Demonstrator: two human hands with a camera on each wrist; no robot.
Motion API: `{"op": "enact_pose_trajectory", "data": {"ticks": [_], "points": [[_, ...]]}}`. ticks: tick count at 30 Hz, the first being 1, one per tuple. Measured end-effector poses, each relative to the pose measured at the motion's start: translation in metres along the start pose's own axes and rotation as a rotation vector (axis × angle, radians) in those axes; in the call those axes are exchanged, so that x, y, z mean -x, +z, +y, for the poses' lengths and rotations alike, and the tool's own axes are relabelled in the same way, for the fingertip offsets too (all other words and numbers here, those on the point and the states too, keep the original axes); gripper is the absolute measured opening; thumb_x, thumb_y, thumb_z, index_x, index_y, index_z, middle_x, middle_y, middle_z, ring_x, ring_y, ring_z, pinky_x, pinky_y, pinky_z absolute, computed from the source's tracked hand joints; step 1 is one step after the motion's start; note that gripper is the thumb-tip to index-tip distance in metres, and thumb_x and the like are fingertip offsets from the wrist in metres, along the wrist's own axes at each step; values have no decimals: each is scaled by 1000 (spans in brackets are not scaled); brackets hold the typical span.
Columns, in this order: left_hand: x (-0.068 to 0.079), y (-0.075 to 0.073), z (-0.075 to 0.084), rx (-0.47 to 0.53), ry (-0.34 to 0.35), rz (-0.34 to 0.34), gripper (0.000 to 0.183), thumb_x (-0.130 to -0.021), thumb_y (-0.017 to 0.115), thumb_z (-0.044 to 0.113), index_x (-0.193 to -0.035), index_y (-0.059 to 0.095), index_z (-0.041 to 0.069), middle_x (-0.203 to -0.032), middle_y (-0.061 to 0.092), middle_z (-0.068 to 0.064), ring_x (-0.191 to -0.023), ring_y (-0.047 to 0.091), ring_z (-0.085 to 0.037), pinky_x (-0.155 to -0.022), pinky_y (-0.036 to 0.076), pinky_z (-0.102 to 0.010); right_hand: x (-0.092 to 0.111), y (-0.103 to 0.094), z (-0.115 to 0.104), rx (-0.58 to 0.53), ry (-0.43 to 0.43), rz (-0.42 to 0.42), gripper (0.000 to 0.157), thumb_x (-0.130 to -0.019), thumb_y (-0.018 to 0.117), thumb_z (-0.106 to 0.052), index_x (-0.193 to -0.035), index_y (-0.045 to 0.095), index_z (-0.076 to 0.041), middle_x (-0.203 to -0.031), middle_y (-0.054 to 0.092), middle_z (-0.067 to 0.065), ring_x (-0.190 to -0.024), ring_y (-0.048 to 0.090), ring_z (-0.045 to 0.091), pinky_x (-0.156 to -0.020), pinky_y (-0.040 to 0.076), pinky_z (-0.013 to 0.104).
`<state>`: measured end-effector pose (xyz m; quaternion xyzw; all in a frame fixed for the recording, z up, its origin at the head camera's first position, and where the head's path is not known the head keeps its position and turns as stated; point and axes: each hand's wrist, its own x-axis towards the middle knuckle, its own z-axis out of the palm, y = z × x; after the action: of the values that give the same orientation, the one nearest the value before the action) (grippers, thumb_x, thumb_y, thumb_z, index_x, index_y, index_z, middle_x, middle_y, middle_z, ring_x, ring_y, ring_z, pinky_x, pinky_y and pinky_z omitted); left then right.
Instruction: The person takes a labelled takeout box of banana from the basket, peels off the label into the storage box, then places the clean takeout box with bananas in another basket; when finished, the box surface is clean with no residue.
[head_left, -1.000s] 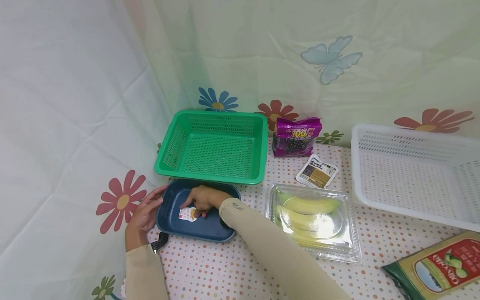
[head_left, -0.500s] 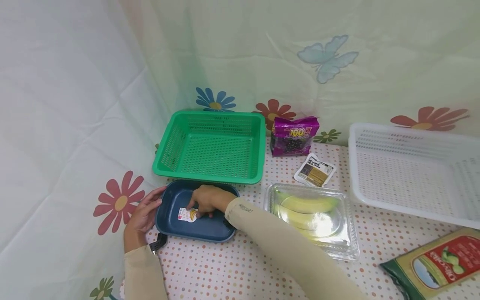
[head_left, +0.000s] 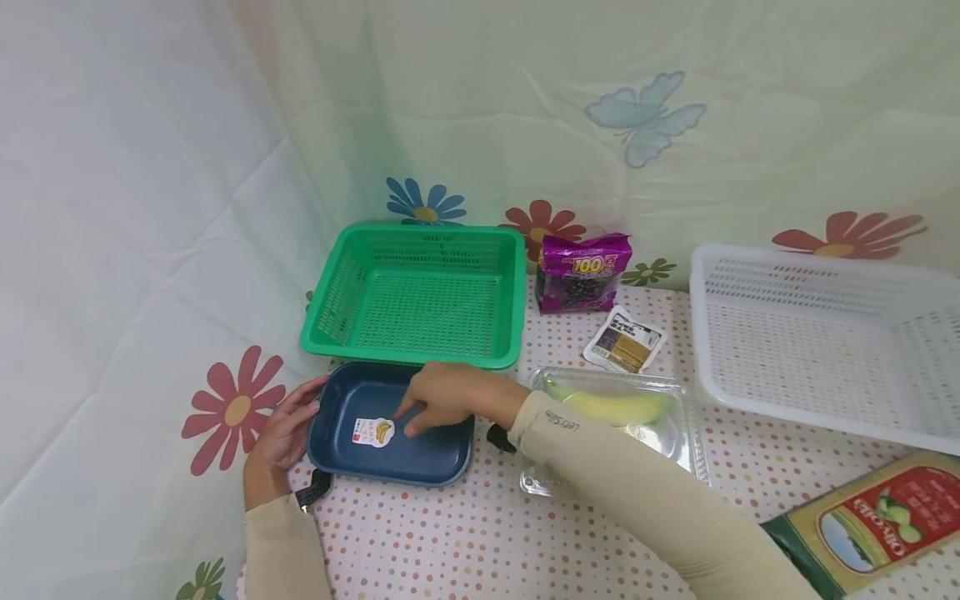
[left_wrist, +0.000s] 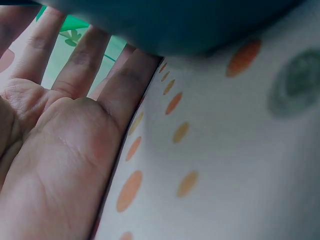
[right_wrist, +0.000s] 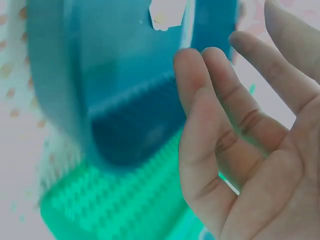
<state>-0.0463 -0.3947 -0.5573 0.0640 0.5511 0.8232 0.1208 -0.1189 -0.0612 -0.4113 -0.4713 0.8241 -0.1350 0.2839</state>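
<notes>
A dark blue tray (head_left: 420, 458) lies on the dotted cloth, with a white sticker (head_left: 372, 432) bearing a banana picture stuck to its floor. My left hand (head_left: 287, 429) rests at the tray's left end, its fingers straight along the outside. In the left wrist view that hand (left_wrist: 65, 120) shows its palm beside the tray wall (left_wrist: 200, 25). Over the tray's right half hovers my right hand (head_left: 442, 396), holding nothing, its fingers loosely bent. The right wrist view shows the same hand (right_wrist: 250, 150) apart from the tray wall (right_wrist: 55, 65).
Behind the tray stands a green basket (head_left: 427, 360). To the right are a purple snack bag (head_left: 583, 275), a small flat packet (head_left: 625, 340) and a clear box of bananas (head_left: 615, 408), partly behind the right sleeve. Farther right are a white basket (head_left: 701, 333) and an Ollyolla bag (head_left: 870, 521).
My right hand has drawn back from the sticker toward the right and lifted, uncovering the sticker. The left hand stays at the tray's end. The whole view has shifted slightly.
</notes>
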Motion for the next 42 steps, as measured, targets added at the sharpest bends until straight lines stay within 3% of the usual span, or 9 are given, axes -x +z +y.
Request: {"op": "enact_pose_trajectory", "data": {"ticks": [5,15,18,21,25,30,35,38,42], "points": [[1,1,1,-16,-11,23,49,-108,34,-5,-152,47,10,-140,63,2,-121,65,-12,-98,56,-31,44,-14,11,-32,-14,80,38,-97,68,-43,-130,72,-25,-78,63,-11,-74,54,4,-67,47,24],[3,0,3,10,18,27,49,-107,33,-7,-150,50,9,-139,64,1,-122,64,-14,-98,56,-29,132,-20,45,-41,16,339,32,-99,67,-38,-125,74,-21,-98,70,-9,-85,64,3,-75,55,25],[3,2,13,-103,10,59,45,-107,37,-3,-150,49,5,-140,63,3,-125,62,-11,-100,55,-27,155,-15,54,-20,47,410,30,-98,68,-37,-121,75,-20,-98,71,-9,-83,64,3,-75,55,26],[2,13,31,-378,-23,135,42,-108,46,5,-149,47,2,-144,61,-2,-128,60,-9,-99,53,-20,177,-7,65,34,86,483,28,-97,69,-38,-117,77,-19,-97,71,-11,-80,62,2,-74,52,28],[2,45,65,-855,-102,241,45,-106,55,23,-148,52,6,-147,57,-16,-133,57,-23,-97,54,-22,206,3,75,61,185,536,28,-97,70,-38,-115,78,-19,-97,70,-9,-79,60,5,-70,50,28],[6,106,103,-1275,-62,283,43,-104,59,25,-144,57,11,-144,58,-19,-133,53,-43,-98,53,-59,240,14,82,89,308,586,31,-97,70,-41,-118,76,-19,-121,73,11,-86,72,20,-68,57,37],[-4,162,108,-1360,144,241,41,-100,66,19,-139,62,10,-139,62,-14,-131,56,-37,-99,50,-65,267,24,92,163,368,628,33,-93,74,-41,-116,76,-17,-103,76,0,-79,68,10,-62,54,32],[-18,189,93,-1316,246,186,39,-99,68,20,-137,64,11,-139,62,-10,-132,57,-33,-102,49,-60,280,30,98,177,412,615,37,-92,75,-43,-119,75,-18,-96,74,-4,-73,62,4,-56,49,26],[-37,226,65,-1260,299,88,38,-101,65,27,-137,65,13,-142,60,-8,-133,57,-29,-104,50,-55,294,38,104,182,455,568,50,-91,74,-48,-131,69,-18,-90,71,-7,-66,56,0,-52,43,23]]}}
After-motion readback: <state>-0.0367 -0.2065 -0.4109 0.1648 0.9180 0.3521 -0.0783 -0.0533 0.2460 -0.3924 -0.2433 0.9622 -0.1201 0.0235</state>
